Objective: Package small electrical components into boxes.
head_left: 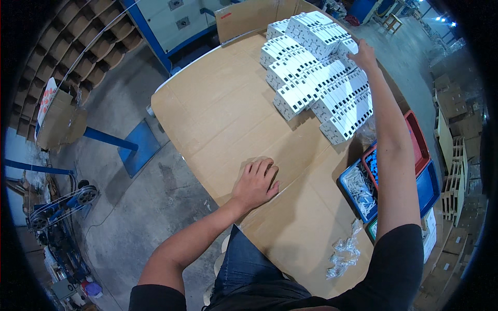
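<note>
Rows of white plastic housings (311, 72) with small dark slots are stacked on the far right of the cardboard-covered table (218, 114). My right hand (364, 55) reaches to the far right end of this stack. Its thumb and fingers are closed about a white housing at the edge; the arm and the hand itself partly hide the grip. My left hand (257, 181) rests palm down on the cardboard near the table's left edge, fingers stretched and slightly spread, holding nothing.
Right of me, partly under my forearm, sit a blue tray (428, 187) of light slender parts and a red tray (418, 142) with blue pieces. Clear plastic packets (344, 254) lie near the front edge. A blue-framed machine (179, 31) stands behind the table; a belt-driven machine (62, 207) is at left.
</note>
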The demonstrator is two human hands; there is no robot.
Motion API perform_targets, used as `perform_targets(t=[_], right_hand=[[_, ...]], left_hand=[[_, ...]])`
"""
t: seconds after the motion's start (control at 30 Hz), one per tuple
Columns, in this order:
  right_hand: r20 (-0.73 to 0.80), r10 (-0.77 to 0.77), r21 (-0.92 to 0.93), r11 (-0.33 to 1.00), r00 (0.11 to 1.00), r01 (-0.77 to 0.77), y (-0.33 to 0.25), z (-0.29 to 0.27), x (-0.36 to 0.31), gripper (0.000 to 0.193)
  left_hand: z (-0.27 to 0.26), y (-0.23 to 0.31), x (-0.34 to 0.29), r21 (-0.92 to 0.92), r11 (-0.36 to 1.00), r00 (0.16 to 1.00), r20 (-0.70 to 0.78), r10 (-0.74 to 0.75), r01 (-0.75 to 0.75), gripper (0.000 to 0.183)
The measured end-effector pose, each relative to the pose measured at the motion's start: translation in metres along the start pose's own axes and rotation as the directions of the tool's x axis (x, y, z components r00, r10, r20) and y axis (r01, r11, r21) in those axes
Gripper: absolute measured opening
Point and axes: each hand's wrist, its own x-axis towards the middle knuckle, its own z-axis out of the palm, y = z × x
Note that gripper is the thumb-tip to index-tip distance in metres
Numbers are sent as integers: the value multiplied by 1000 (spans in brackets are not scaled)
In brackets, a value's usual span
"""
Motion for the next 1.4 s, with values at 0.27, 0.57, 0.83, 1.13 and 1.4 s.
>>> perform_targets(t=[0.27, 0.57, 0.83, 1.13, 1.4], right_hand=[[-345, -264, 65, 951, 901, 304, -32, -67, -119, 70], [-27, -377, 637, 707, 926, 306, -121, -76, -456, 92], [156, -409, 452, 839, 899, 303, -143, -89, -553, 84], [40, 82, 567, 819, 996, -90, -155, -56, -578, 54], [-38, 203, 881, 470, 978, -63, -154, -96, -599, 77]], left_hand=[[-5, 2, 2, 4, 1000, 999, 29, -23, 23, 36], [2, 6, -4, 63, 997, 999, -13, 49, -48, 36], [1, 12, -12, 80, 995, 998, -37, 60, -57, 35], [7, 17, -8, 68, 995, 992, -96, 83, -77, 29], [16, 40, -14, 216, 975, 976, -199, 90, -46, 40]])
